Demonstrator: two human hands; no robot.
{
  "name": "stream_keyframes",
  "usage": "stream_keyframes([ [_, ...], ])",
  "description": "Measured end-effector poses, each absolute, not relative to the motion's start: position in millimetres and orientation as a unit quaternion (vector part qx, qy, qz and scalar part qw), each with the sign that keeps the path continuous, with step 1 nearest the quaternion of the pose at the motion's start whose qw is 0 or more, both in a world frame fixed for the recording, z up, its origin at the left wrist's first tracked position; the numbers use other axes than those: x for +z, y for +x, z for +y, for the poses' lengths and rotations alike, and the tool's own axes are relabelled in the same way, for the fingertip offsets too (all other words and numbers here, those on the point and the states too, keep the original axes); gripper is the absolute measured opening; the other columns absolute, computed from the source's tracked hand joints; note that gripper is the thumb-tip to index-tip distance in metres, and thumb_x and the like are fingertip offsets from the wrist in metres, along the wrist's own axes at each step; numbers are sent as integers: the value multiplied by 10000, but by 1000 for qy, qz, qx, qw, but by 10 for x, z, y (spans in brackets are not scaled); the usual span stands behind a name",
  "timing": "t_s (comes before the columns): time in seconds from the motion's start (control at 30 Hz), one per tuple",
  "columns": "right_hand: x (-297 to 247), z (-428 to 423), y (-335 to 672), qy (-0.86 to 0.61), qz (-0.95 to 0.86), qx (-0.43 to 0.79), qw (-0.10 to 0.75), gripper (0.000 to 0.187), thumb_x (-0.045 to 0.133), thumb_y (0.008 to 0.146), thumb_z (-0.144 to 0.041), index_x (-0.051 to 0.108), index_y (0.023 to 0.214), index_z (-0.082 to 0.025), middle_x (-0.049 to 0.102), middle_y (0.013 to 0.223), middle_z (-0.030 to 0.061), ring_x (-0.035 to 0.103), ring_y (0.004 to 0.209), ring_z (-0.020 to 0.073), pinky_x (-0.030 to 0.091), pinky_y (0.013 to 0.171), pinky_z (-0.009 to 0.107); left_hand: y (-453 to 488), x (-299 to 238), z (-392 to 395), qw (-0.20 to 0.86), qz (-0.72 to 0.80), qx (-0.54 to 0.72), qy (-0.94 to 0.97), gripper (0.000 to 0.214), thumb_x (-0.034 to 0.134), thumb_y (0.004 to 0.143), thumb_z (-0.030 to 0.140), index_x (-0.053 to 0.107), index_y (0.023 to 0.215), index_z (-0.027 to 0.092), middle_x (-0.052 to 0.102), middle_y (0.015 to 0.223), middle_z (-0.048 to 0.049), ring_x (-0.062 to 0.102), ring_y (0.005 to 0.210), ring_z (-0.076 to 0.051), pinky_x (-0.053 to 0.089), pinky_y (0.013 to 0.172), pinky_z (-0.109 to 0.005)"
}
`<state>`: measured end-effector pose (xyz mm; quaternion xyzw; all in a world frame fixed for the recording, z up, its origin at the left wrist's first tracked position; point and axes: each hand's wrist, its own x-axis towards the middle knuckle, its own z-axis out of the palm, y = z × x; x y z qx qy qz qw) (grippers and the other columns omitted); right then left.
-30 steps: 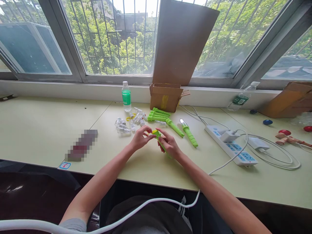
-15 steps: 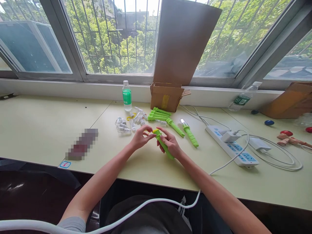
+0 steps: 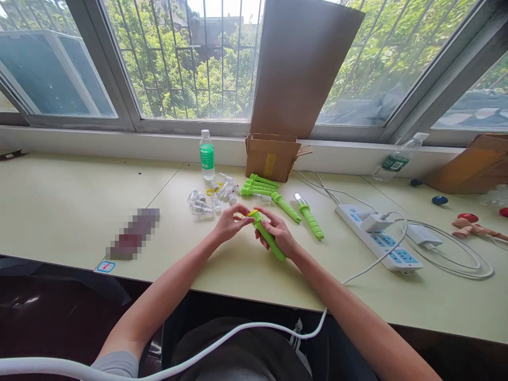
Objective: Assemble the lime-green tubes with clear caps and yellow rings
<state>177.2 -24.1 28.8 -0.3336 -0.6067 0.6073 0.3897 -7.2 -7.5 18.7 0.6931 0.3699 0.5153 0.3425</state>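
Observation:
My right hand (image 3: 280,233) is wrapped round a green ridged plastic tube (image 3: 271,244), which slants with its threaded end up toward my left hand. At that end my left hand (image 3: 232,221) pinches a small yellow ring (image 3: 251,213) against the rim. Whether the ring sits fully on the tube I cannot tell. Beyond my hands lie several similar green tubes (image 3: 260,185) and one single green tube (image 3: 286,206). Another green tube with a clear cap (image 3: 310,217) lies to the right. Several clear plastic caps (image 3: 202,211) and yellow rings (image 3: 214,188) are scattered to the left.
Behind the parts stand a water bottle (image 3: 207,156) and a cardboard box (image 3: 271,159). A white power strip (image 3: 379,238) with plugs and looped cables lies right. Farther right are wooden toy pieces (image 3: 472,227). A white cable (image 3: 238,330) crosses in front of my body.
Both hands stay at nearly the same spot. The green tube and the yellow ring at its end have shifted only very slightly within my fingers.

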Motion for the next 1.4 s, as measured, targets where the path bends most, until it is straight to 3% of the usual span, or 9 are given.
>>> stream_keyframes([
  [0.23,297,-240,1778,-326,-604,617,385,634,505,839,-434,326,1403,-205,627,631,7,512,394,125,392,359,236,-57,193,-86,345,378,521,683,310,659,736,459,583,806,166,599,810,-24,591,791,-136,518,673,-281],
  [0.5,283,-212,1780,-309,-621,601,397,628,480,866,-436,300,1420,-201,641,699,31,553,446,137,437,411,264,-79,245,-105,348,358,515,697,326,689,722,418,558,906,184,572,930,-31,579,904,-147,536,748,-303],
  [0.67,215,-193,1776,-349,-666,531,391,636,458,874,-471,301,1429,-204,615,719,18,536,442,117,440,410,258,-96,210,-84,301,348,509,728,292,673,739,412,533,854,183,525,898,-22,556,828,-123,559,686,-288],
  [0.83,207,-200,1766,-391,-722,438,366,726,633,767,-421,353,1407,-222,568,664,-29,506,458,102,465,439,251,-69,178,-73,251,336,509,751,268,653,762,402,523,859,189,500,903,-23,535,825,-121,574,677,-291],
  [0.93,202,-201,1754,-403,-728,402,382,669,621,775,-410,403,1375,-208,539,619,-42,480,433,93,445,417,237,-52,163,-64,236,337,511,755,283,662,752,410,524,860,188,506,898,-21,541,810,-120,579,671,-294],
  [1.4,221,-240,1713,-368,-676,491,409,677,605,788,-423,383,1370,-157,478,522,-78,418,348,79,343,318,205,-9,162,-74,274,349,538,717,317,701,708,424,533,810,175,535,829,-10,565,759,-111,571,631,-262],
])
